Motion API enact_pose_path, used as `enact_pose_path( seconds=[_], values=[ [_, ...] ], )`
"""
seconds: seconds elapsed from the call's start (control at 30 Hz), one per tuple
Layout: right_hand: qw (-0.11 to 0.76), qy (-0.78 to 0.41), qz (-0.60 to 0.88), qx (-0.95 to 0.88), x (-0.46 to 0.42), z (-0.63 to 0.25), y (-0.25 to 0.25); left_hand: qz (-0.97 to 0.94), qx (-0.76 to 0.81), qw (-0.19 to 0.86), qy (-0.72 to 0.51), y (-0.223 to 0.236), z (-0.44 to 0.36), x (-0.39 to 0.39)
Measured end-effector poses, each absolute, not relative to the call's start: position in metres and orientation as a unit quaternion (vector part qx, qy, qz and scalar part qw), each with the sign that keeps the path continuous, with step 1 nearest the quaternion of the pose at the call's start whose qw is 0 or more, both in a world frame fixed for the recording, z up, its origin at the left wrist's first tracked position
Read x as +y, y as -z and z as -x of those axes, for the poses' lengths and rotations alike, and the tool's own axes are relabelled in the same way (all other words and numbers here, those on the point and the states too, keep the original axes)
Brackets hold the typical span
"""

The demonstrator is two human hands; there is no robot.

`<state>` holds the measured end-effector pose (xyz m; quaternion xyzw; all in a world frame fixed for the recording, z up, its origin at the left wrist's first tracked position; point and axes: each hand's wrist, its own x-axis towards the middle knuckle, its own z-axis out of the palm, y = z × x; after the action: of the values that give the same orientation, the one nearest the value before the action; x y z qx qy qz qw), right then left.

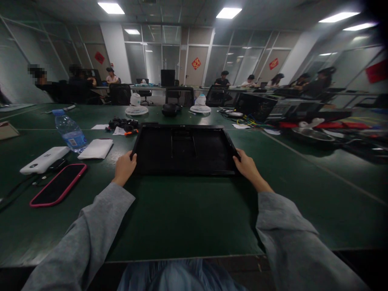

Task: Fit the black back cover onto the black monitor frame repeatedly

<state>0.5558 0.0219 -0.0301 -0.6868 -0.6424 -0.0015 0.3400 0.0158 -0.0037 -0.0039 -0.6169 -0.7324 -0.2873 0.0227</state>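
Observation:
A wide black rectangular panel [151, 151] with a raised frame is held in front of me, just over the green table. Thin lines form a U shape near its middle; I cannot tell whether they are a bracket or a reflection. My left hand [125, 166] grips the left edge, thumb on top. On the right edge, my right hand [245, 162] is closed in the same way. The fingers under the panel are hidden. Left of my left hand lie a folded white tissue [95, 149] and a phone in a pink case [58, 185].
The green table [194, 218] stretches away from me. A water bottle [69, 130] and a white power bank [45, 160] stand left. Beyond the panel are two small white fans [136, 106] and a black case [170, 109]. Cables and a metal pan [313, 136] lie right. People sit farther back.

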Motion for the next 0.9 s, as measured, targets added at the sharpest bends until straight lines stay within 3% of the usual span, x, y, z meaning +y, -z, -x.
enact_pose_path(
  seconds=[0.5, 0.9],
  values=[
    [0.338, -0.016, 0.683, -0.647, 0.0236, -0.5589, 0.0272, 0.602, -0.759, 0.010, 0.248, 0.0014, -0.0206, -0.0046],
    [0.437, -0.106, 0.644, -0.619, 0.0286, -0.5603, 0.0357, 0.585, -0.755, -0.028, 0.293, 0.0053, -0.0179, 0.0007]
  ],
)
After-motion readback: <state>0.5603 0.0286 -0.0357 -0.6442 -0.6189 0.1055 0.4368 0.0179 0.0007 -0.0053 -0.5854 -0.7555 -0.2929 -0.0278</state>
